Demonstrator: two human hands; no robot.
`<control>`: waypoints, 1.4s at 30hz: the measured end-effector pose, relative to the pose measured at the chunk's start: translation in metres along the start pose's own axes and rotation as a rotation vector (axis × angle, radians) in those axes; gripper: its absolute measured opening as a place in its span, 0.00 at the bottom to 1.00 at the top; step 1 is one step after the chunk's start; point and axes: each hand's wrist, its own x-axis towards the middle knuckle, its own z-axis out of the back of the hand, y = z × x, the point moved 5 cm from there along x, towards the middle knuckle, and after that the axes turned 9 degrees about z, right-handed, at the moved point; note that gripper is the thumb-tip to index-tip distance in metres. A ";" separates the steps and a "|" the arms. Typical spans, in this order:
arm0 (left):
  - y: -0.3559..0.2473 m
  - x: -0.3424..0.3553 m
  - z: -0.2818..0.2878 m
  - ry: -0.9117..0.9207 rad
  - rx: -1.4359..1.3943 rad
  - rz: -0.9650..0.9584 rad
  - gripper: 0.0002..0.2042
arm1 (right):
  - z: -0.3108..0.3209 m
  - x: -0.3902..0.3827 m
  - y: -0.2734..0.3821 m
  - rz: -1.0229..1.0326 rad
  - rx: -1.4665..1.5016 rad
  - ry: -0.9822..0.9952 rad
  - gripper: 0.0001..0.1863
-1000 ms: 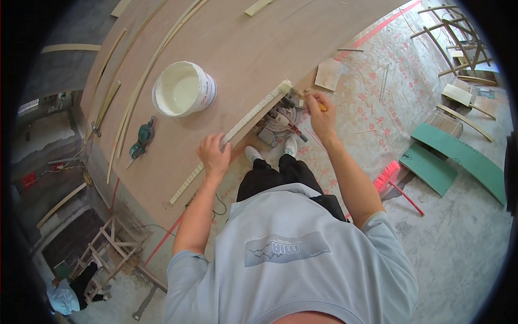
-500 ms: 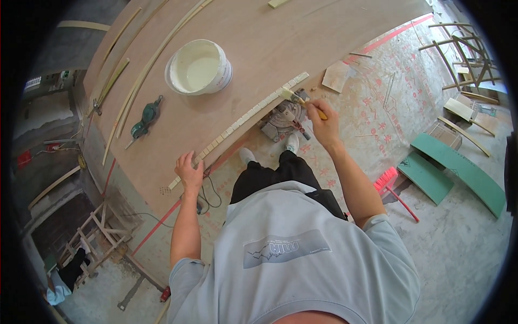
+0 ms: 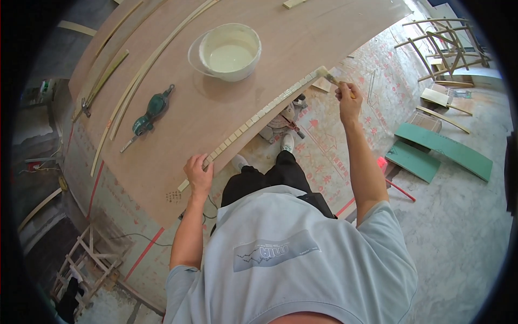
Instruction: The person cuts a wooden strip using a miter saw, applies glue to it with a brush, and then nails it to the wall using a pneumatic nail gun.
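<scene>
A long, pale, notched wooden strip (image 3: 240, 129) lies along the near edge of the wide board surface (image 3: 324, 24), glossy white over its upper right part. My left hand (image 3: 198, 174) is closed on it near the lower-left end. My right hand (image 3: 348, 100) grips a paintbrush (image 3: 331, 76), whose pale bristles touch the strip’s upper-right end. Beyond the strip stands a white bucket (image 3: 237, 74) of creamy liquid. Left of that lies a green tool (image 3: 156, 105), and a saw (image 3: 280, 124) sits on the floor below the board’s edge.
Loose strips (image 3: 145, 70) and a hammer (image 3: 85, 105) lie on the board at left. Green sheets (image 3: 431, 140), a pink broom (image 3: 399, 189) and wooden frames (image 3: 442, 46) are on the right-hand floor. A dark-clothed person (image 3: 69, 297) is partly visible near lower-left frames (image 3: 91, 248).
Since half a second ago the brush has moved up and right to the strip’s far end, where more glossy white shows. A second ago my left hand was higher along the strip.
</scene>
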 end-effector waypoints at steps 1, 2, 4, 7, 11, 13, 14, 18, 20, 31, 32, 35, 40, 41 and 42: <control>0.002 -0.001 -0.001 0.026 -0.046 -0.003 0.18 | -0.006 -0.012 0.000 0.007 -0.057 0.076 0.10; 0.005 -0.002 -0.001 0.025 -0.052 0.000 0.18 | -0.016 -0.025 0.007 0.009 -0.062 0.080 0.10; 0.008 -0.005 0.001 0.034 -0.053 -0.001 0.16 | -0.037 -0.047 0.017 -0.075 -0.041 0.209 0.11; 0.006 -0.002 0.000 0.047 -0.048 -0.023 0.15 | -0.019 -0.024 0.008 -0.077 0.000 0.108 0.10; -0.002 0.001 0.004 0.017 -0.008 -0.060 0.14 | 0.015 0.031 -0.012 -0.025 0.003 -0.109 0.10; -0.002 0.003 0.005 0.024 -0.017 -0.055 0.15 | 0.020 0.041 -0.007 -0.009 0.005 -0.149 0.11; 0.001 -0.001 0.007 0.023 -0.009 -0.040 0.15 | 0.015 0.040 0.004 0.016 0.038 -0.116 0.10; 0.002 0.001 0.006 0.046 0.016 -0.011 0.14 | -0.005 0.019 0.017 0.011 -0.020 0.103 0.10; -0.002 0.001 0.007 0.047 0.027 -0.001 0.13 | -0.002 0.020 0.001 -0.020 -0.013 0.100 0.10; -0.008 -0.002 0.006 -0.009 0.072 0.060 0.14 | -0.003 -0.029 0.003 0.013 -0.131 0.242 0.11; -0.007 -0.002 0.007 -0.012 0.078 0.064 0.14 | -0.010 -0.040 0.006 -0.034 -0.054 0.321 0.11; -0.004 0.001 0.005 0.011 0.054 0.109 0.15 | -0.011 -0.020 0.007 -0.038 0.024 0.311 0.11; -0.007 0.004 0.001 0.019 0.099 0.069 0.13 | 0.013 0.033 -0.017 0.058 -0.042 0.062 0.11; -0.006 0.003 0.001 0.013 0.100 0.069 0.13 | 0.011 0.030 -0.018 0.083 -0.030 0.039 0.11; -0.006 0.003 0.000 0.009 0.085 0.069 0.13 | 0.011 0.026 -0.020 0.108 -0.020 0.011 0.11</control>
